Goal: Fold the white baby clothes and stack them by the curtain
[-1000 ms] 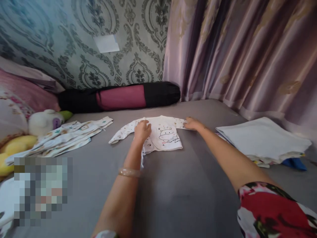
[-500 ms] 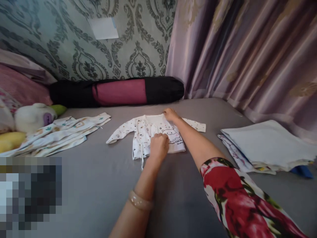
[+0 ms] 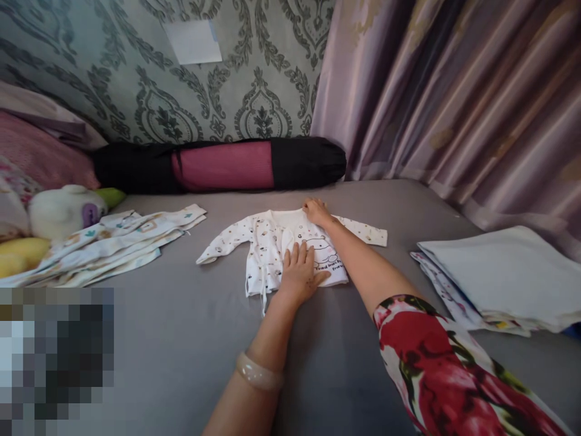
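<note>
A small white baby shirt with a cartoon print and spotted sleeves lies spread flat on the grey bed. My left hand rests flat on its lower front, fingers stretched out and open. My right hand presses on the shirt's collar at the far edge, fingers lying flat on the cloth. A pale bangle sits on my left wrist.
A heap of printed baby clothes lies to the left beside a soft toy. Folded white cloths are stacked at the right. A black and maroon roll lies against the wall. Curtains hang at the right.
My left hand has moved from the left shoulder down to the shirt's lower front and opened flat from a pinch. My right hand went from the right sleeve to the collar.
</note>
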Tool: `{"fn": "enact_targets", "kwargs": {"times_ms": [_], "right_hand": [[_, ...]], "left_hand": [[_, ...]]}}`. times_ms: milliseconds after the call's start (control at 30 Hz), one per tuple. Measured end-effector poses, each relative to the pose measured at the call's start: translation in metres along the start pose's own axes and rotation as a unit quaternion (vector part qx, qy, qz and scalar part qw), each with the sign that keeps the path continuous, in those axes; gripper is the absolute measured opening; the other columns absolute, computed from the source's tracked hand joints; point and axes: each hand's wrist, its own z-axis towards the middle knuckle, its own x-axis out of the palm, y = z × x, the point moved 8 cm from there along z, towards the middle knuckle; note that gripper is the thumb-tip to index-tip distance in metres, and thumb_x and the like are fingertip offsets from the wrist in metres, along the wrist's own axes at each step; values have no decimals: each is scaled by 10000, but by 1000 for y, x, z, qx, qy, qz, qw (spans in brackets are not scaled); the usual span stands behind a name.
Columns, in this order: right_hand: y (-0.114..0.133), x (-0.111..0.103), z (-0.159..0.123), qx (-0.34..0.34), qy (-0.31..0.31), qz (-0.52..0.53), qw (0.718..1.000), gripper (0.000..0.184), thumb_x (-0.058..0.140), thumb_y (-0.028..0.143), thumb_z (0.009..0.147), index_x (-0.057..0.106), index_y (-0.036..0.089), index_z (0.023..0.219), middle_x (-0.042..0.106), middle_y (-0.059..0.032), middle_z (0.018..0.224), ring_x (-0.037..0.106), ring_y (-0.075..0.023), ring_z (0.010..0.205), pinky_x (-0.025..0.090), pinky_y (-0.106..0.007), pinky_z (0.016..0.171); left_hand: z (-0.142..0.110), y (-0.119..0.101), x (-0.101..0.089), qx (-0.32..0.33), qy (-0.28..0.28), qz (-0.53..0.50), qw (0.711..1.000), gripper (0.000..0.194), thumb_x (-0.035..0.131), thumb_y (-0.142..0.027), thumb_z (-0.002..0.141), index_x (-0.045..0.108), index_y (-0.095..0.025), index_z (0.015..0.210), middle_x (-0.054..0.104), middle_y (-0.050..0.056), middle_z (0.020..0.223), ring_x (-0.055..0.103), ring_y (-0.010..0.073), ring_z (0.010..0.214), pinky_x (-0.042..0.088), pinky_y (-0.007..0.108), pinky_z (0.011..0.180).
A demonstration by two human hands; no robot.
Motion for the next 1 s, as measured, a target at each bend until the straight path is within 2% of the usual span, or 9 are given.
{"fn": "enact_targets", "kwargs": {"times_ms": [100,200,333,433,500,600,767,900,1000], "right_hand": [[7,-2,2,2,25,-30,999,281,412,217,963,616,181,1153,578,-136,1288,469,-290,1213,363,-422,983],[35,-8,7,-29,26,-47,998,291,423,206,957,649,178,1138,572,-143,1298,444,-309,1238,338,-440,1007],[95,2,8,-116,42,-18,992,327,384,269,983,674,239,1130,596,-79,1291,474,-283,1215,359,-408,989],[117,15,9,-111,53,-12,992,308,418,279,969,681,235,1124,594,-84,1287,482,-268,1211,368,-387,978],[119,20,12,-93,42,-10,995,284,449,266,954,685,220,1107,592,-94,1278,484,-259,1205,369,-374,973],[116,24,17,-89,16,-11,996,254,468,239,944,679,200,1080,608,-100,1230,492,-253,1177,370,-366,960],[114,25,17,-107,-55,-23,993,246,447,234,963,657,177,1079,595,-111,1188,484,-256,1148,366,-362,945],[114,25,13,-88,-58,-20,994,258,437,235,968,665,185,1078,597,-114,1191,494,-255,1151,375,-357,935],[116,22,14,-63,-23,-15,998,277,447,195,949,671,185,1112,628,-111,1201,530,-250,1157,392,-350,937]], "left_hand": [[-1,-3,-5,18,-8,-16,1000,765,406,-627,884,324,-148,1476,188,158,1589,86,336,1473,157,540,1180],[-2,-3,-19,13,-55,-26,998,646,363,-547,929,407,-127,1418,306,177,1548,202,319,1458,213,500,1173],[-6,17,-44,-78,-151,14,985,507,295,-300,955,461,-63,1371,381,207,1502,249,323,1442,206,497,1175],[-11,37,-50,-162,-159,55,972,575,341,-318,943,401,11,1411,319,244,1522,203,347,1451,177,495,1183],[-15,48,-46,-201,-142,74,966,670,373,-406,938,344,32,1444,273,256,1536,178,360,1454,164,498,1184],[-16,53,-36,-220,-119,86,964,762,329,-526,935,266,-13,1495,226,245,1555,152,383,1455,151,569,1162],[-14,52,-26,-230,-105,93,963,788,239,-577,937,210,-48,1519,173,232,1572,108,399,1459,106,639,1138],[-12,53,-24,-234,-85,84,965,784,225,-566,940,191,-43,1522,145,226,1581,79,398,1464,79,649,1137],[-13,52,-31,-231,-88,71,966,758,278,-547,937,251,-43,1504,181,238,1572,118,408,1456,119,647,1130]]}}
